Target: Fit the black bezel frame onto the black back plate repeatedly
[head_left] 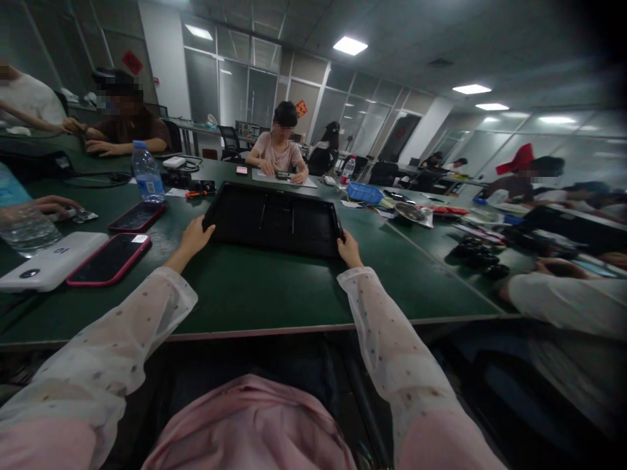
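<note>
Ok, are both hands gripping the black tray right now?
Yes, the left hand grips the black tray's near-left corner and the right hand its near-right corner.

Landmark: tray, lying flat on bench, mid-width, set back from the near edge. Left hand at tray's near-left corner, touching; right hand at near-right corner, touching. Left of tray: two phones, one nearer than the other, well apart from tray. Further left of tray, beside the nearer phone: power bank. Left and behind tray: water bottle, upright. Directly behind tray, across bench: seated person. Right and behind tray: bin, then plate further right.
</note>
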{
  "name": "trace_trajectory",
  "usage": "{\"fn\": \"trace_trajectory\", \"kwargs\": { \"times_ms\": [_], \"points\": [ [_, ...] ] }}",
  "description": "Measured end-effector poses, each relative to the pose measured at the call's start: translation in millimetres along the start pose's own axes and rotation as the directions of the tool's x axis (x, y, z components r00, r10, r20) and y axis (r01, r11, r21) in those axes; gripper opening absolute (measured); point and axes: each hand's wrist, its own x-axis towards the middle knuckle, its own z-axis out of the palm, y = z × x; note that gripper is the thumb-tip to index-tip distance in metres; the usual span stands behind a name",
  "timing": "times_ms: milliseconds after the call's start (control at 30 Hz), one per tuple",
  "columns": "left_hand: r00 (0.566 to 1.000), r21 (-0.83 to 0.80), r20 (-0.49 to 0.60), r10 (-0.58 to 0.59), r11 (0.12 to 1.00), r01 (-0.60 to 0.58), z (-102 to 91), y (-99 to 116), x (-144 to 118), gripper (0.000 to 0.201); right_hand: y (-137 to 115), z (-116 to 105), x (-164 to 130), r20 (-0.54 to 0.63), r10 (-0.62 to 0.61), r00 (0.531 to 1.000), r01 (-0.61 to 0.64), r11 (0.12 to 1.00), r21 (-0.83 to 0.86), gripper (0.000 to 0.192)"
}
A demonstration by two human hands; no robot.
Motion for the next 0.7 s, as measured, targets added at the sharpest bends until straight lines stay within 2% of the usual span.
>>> {"fn": "trace_trajectory", "kwargs": {
  "times_ms": [233, 400, 700],
  "points": [
    [0.997, -0.022, 0.006, -0.080, 0.997, 0.080, -9.6, -5.5, 4.6, 0.055, -3.6, -2.6, -2.2, -0.038, -0.029, 0.999, 0.029, 1.000, 0.008, 0.057],
    [0.986, 0.088, -0.042, -0.164, 0.982, 0.167, -21.5, -2.2, -2.2, 0.048, -11.6, -2.8, -4.5, -0.022, -0.059, 0.998, 0.060, 0.996, 0.066, 0.056],
    [0.997, 0.273, -0.013, -0.079, 0.959, 0.080, -24.1, -2.4, -4.5, 0.048, -15.8, -5.3, -6.9, -0.016, -0.060, 0.998, 0.061, 0.996, 0.066, 0.057]
  ]
}}
